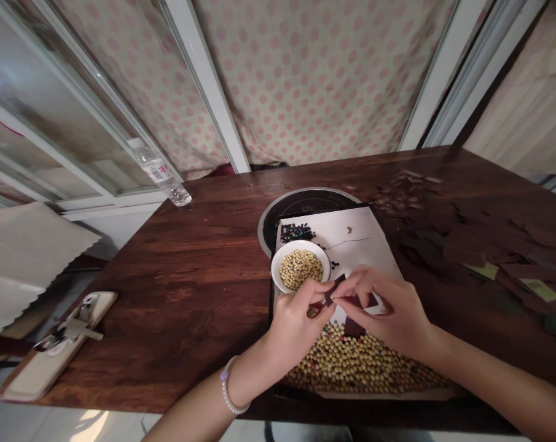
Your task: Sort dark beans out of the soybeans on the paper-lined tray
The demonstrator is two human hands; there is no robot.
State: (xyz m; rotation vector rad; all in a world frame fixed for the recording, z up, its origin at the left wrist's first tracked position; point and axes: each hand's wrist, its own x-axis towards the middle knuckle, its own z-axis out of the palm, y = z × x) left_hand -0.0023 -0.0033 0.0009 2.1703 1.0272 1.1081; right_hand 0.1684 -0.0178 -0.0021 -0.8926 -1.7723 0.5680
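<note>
My left hand (293,319), with a beaded bracelet (229,385) at its wrist, is closed in a pinch on a small dark brown square piece (335,288). My right hand (386,304) meets it there, thumb and forefinger pinched together at the piece's edge; a tiny pale spot shows at those fingertips, too small to name. Under the hands lie other dark brown pieces (354,326) and a spread of yellowish round beads (365,362) on a white-lined tray (376,236). A white bowl (276,274) of similar beads stands just beyond my left hand.
Small black beads (297,232) lie at the tray's far left corner, above a round black hob (278,212). Dark brown scraps (471,242) cover the table's right side. A plastic bottle (162,175) stands far left; a wooden board with metal parts (70,337) lies near left.
</note>
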